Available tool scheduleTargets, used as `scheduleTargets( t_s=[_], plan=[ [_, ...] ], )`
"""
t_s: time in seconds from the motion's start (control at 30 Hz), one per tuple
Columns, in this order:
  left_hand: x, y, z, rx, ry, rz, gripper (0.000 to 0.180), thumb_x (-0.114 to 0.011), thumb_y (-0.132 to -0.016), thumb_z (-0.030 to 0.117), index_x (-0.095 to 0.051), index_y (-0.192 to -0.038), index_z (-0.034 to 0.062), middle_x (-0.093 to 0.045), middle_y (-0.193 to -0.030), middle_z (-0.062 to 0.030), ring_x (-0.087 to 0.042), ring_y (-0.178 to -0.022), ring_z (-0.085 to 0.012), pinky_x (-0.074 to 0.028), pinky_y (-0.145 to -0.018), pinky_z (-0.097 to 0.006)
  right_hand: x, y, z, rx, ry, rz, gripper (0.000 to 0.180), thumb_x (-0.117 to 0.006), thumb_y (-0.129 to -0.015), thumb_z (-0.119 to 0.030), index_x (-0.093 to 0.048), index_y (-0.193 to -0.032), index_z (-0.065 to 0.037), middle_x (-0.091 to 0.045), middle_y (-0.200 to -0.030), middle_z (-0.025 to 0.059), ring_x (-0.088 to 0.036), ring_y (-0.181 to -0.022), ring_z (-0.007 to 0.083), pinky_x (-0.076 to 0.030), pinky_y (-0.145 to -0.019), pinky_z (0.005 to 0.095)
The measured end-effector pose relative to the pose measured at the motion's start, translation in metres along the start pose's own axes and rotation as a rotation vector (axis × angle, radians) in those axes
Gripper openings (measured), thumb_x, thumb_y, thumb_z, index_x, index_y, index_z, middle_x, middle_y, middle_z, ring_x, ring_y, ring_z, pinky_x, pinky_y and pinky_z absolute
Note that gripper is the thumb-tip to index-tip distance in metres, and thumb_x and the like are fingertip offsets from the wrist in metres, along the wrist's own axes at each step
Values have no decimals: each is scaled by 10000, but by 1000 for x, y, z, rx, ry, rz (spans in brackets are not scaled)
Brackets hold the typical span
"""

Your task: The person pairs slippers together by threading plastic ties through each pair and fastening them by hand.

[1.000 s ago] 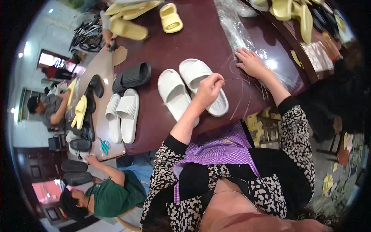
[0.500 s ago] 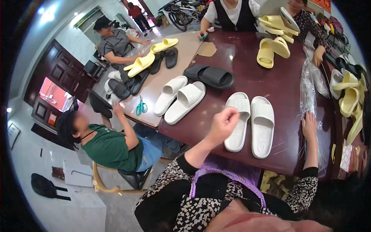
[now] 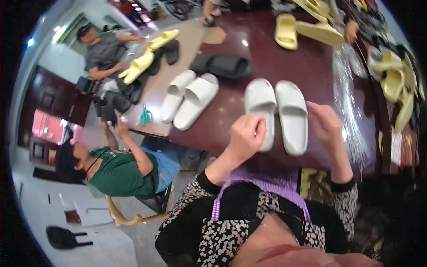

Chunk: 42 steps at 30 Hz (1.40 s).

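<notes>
The right white slipper (image 3: 293, 122) is lying sole-down on the table (image 3: 231, 104), its mate (image 3: 259, 99) just left of it. Left of it too, the left hand (image 3: 247, 138) is hovering bunched, any grip impossible to tell; to its right, the right hand (image 3: 328, 124) is hanging half-curled, contact and grip unclear. Careful there: one sideways brush could be knocking it crooked against its mate!

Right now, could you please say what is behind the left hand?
Behind the left hand is a white slide sandal; its strap and part of its footbed show. Its near left side is covered.
</notes>
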<state>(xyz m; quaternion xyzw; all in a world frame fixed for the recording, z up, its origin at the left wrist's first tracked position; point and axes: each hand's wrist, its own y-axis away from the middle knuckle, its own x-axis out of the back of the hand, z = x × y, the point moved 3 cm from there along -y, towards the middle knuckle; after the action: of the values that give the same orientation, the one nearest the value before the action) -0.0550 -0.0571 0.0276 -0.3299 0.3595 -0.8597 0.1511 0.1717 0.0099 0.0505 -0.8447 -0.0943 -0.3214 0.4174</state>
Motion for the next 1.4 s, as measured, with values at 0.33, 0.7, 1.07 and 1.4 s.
scheduleTargets(
  t_s=[0.33,0.7,1.07,1.4],
  plan=[
    [-58,16,-1,10,36,-255,95,-620,-744,-5,-568,-817,26,-584,-744,-125,-584,-668,-305,-471,-614,-387,-52,24,14,80,-90,-93,172,-670,-710,8,-643,-876,-30,-605,-758,90,-591,-705,269,-478,-630,356],
    [-35,33,-3,-132,10,-299,171,-657,-701,-20,-579,-848,16,-574,-809,-109,-572,-717,-285,-466,-639,-371,-5,52,34,-77,-82,-161,121,-672,-702,31,-645,-811,-14,-617,-726,106,-607,-691,273,-490,-624,348],
    [-60,41,-5,-132,100,-463,134,-661,-699,-19,-596,-813,12,-583,-772,-121,-580,-697,-296,-475,-641,-371,-34,69,60,-208,-24,-402,84,-607,-781,-87,-629,-776,-6,-636,-768,141,-627,-755,308,-495,-677,399],
    [-110,26,-25,-102,-136,-473,74,-618,-747,46,-549,-736,25,-582,-705,-118,-591,-670,-285,-479,-629,-387,-76,20,100,-164,119,-434,124,-583,-768,-74,-614,-870,-11,-632,-841,151,-620,-801,324,-497,-707,406]
  ],
)
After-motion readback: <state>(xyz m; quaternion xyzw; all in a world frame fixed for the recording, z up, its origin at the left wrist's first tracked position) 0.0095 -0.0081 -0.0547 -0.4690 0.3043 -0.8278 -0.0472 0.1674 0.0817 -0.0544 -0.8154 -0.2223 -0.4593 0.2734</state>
